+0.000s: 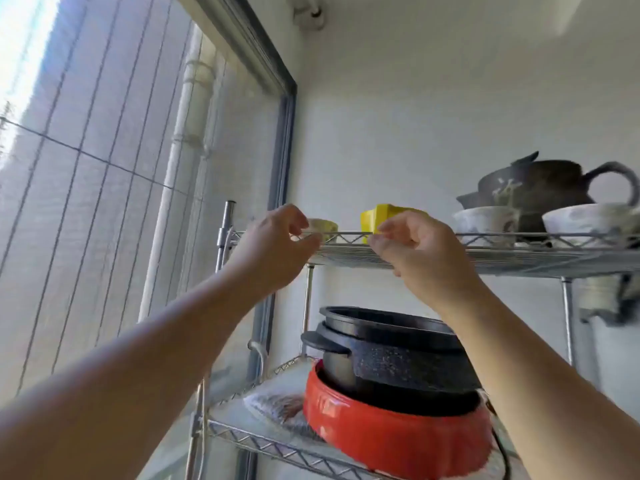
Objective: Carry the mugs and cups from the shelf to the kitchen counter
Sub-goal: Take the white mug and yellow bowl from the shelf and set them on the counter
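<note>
Well, on the far left is a big window [104, 150] with thin bars across it, and a white pipe [188, 109] runs up outside the glass; just right of it rises the corner post of a wire rack [227, 220]. The left hand [277, 244] is raised to the front rim of the top shelf [519, 237], at its left end; its fingers [294, 216] are loosely curled with a gap between thumb and forefinger, and they grip nothing. The fingertips are level with the rim, just in front of a small pale cup [325, 226] that stands on the shelf. Next along the same shelf stands a yellow cup [379, 214], apart from the pale one; the right hand [422, 247] is up in front of its right side, fingers curled, thumb and forefinger drawn close at the cup's lower corner. Blur hides whether they pinch the cup, touch the rim or neither. Below, on the lower shelf, a black pot [391, 351] sits inside a red dish [398, 434]. Farther right on the top shelf stand a white patterned cup [485, 221] and a wider white bowl [588, 220], side by side; behind them is a dark teapot [540, 181], its handle toward the right edge.
</note>
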The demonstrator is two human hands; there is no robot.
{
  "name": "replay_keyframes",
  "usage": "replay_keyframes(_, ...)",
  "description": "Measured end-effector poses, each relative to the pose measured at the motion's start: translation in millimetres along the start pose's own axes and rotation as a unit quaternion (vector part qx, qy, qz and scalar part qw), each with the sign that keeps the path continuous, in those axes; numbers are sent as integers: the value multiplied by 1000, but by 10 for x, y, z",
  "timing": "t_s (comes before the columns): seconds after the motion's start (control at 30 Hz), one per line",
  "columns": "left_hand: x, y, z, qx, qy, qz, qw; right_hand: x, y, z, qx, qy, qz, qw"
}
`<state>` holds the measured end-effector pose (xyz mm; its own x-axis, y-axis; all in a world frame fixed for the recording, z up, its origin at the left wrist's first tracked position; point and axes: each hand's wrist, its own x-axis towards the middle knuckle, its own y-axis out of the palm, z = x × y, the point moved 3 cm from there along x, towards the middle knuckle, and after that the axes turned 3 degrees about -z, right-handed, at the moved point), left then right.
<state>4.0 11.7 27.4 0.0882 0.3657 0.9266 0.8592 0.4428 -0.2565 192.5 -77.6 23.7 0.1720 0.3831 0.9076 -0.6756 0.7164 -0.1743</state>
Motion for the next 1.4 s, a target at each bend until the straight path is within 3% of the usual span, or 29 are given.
replay_keyframes(0.13, 413, 33, 93, 57, -62, 19, 996, 288, -91, 12, -59, 68, -39, 995)
replay_keyframes(0.33, 718, 209, 205, 141, -73, 68, 985, 579, -97, 14, -165, 115, -43, 979)
replay_keyframes(0.6, 894, 300, 122, 156, -115, 155, 969, 802, 74, 85, -303, 120, 36, 945)
replay_keyframes(0.83, 1012, 432, 43, 211, -126, 173, 954, 932, 225, 93, -402, 87, 34, 911)
replay_keyframes(1.03, 1000, 488, 108, 209, -129, 137, 960, 972, 203, -18, -386, 80, 8, 919)
replay_keyframes(1.17, 986, 408, 166, 107, -143, 83, 980, 987, 175, -63, -367, 69, -15, 927)
replay_keyframes(1.4, 956, 73, 102, 31, -63, -44, 997, 968, -145, 148, -341, -25, -75, 937)
